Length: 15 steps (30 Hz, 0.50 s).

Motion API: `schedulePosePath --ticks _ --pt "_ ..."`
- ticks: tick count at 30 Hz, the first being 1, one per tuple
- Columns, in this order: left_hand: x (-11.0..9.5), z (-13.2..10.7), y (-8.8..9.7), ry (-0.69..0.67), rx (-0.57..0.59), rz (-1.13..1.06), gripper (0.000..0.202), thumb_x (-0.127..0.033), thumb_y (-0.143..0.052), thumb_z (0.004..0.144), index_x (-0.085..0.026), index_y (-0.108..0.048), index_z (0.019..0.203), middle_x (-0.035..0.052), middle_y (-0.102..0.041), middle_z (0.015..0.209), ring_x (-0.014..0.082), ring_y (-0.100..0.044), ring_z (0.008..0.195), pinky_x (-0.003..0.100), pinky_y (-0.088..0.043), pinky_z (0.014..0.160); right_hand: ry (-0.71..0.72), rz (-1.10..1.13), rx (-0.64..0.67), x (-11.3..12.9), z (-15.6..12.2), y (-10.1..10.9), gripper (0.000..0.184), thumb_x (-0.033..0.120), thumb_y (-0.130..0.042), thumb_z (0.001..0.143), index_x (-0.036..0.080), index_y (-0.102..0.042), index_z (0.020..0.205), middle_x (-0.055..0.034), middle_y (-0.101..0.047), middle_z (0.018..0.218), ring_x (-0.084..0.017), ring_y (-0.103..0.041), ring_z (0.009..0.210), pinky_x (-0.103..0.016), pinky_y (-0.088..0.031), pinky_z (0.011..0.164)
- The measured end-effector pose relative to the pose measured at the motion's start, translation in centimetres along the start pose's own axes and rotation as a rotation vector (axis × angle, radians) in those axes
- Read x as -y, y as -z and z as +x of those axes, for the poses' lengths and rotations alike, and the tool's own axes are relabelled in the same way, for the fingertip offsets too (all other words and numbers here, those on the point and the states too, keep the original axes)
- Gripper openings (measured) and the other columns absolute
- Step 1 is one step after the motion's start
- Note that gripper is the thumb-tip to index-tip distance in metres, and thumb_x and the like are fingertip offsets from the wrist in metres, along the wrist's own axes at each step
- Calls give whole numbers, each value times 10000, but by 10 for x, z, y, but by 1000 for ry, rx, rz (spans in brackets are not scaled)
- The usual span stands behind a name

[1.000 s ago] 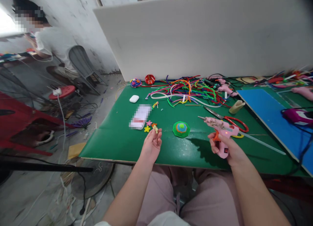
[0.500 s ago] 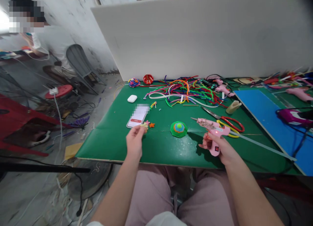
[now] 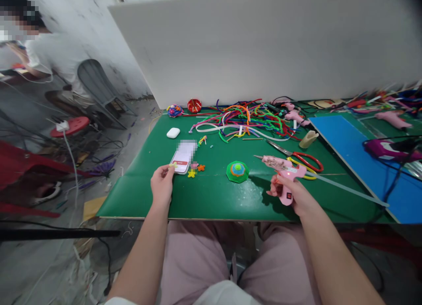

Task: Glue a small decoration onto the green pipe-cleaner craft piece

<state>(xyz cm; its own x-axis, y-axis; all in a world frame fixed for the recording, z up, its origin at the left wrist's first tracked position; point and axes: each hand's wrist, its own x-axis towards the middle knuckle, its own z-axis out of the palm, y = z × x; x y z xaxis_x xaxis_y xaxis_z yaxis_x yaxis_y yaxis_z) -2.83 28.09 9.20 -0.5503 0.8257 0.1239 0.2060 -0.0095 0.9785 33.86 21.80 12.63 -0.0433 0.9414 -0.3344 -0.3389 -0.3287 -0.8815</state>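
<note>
My right hand (image 3: 293, 191) is wrapped round the handle of a pink glue gun (image 3: 276, 163), its nozzle pointing left and a long clear glue stick (image 3: 343, 188) trailing from the back. My left hand (image 3: 162, 183) is pinched at the near edge of a phone (image 3: 183, 159), with a small pale yellow piece (image 3: 175, 165) at the fingertips; its shape is unclear. Right of the phone lie a yellow flower (image 3: 191, 174), a pink flower (image 3: 194, 166) and an orange flower (image 3: 201, 168). Between my hands sits a green octagonal piece with blue, orange and lime rings (image 3: 238, 172).
Red-handled scissors (image 3: 305, 159) and yellow-handled scissors (image 3: 305, 175) lie beyond the glue gun. Tangled pipe cleaners (image 3: 250, 120) cover the back. A blue board (image 3: 359, 160) is at right, a white case (image 3: 173, 132) at left. A person (image 3: 62, 54) sits far left.
My left hand has moved left, away from the small flowers to the phone's edge. The yellow flower now shows on the table. My right hand still holds the glue gun. The view shifted slightly.
</note>
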Motion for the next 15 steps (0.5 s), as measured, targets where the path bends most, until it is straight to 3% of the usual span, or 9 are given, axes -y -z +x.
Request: schedulePosePath --ticks 3,7,9,11,12,13,15 --pt "-3 -4 2 -17 -12 37 291 -367 -619 675 -145 -607 862 43 -630 840 137 -588 757 281 -467 740 -13 7 10 0 0 0 236 375 -696 641 156 -613 676 -10 -610 523 -113 -547 466 -303 -517 606" --pt "-16 -22 -6 -194 -27 273 272 -397 -597 703 -174 -629 855 50 -614 913 155 -570 807 292 -450 765 -17 17 -2 -1 0 2 224 363 -695 649 156 -618 684 -11 -618 533 -113 -552 478 -287 -515 586" --pt "-25 -34 -19 -241 199 336 252 -389 -564 738 -188 -643 869 37 -637 837 154 -582 742 281 -458 713 -18 22 -5 -1 1 2 222 358 -696 648 154 -621 692 -12 -618 536 -111 -550 478 -277 -513 571" --pt "-34 -41 -34 -304 556 428 229 -369 -535 767 -203 -668 851 31 -658 797 158 -595 726 274 -459 698 -18 24 -8 -1 1 1 223 357 -697 645 152 -619 692 -12 -617 535 -108 -547 474 -268 -509 554" --pt "-38 -43 -42 -354 667 506 230 -363 -522 779 -208 -676 849 33 -663 790 163 -598 721 280 -457 694 -18 22 -10 0 1 1 225 357 -696 644 152 -617 691 -12 -616 533 -108 -547 471 -264 -507 547" --pt "-43 -44 -49 -412 721 578 238 -353 -508 792 -208 -679 872 41 -663 793 173 -596 734 296 -452 716 -20 21 -15 0 1 0 226 357 -696 641 151 -615 688 -12 -615 530 -107 -546 468 -261 -505 541" --pt "-52 -44 -61 -485 722 655 283 -346 -522 788 -188 -660 978 68 -646 815 207 -579 789 347 -429 776 -22 17 -28 0 0 -1 232 358 -698 635 147 -612 682 -13 -612 524 -108 -546 461 -257 -501 529"
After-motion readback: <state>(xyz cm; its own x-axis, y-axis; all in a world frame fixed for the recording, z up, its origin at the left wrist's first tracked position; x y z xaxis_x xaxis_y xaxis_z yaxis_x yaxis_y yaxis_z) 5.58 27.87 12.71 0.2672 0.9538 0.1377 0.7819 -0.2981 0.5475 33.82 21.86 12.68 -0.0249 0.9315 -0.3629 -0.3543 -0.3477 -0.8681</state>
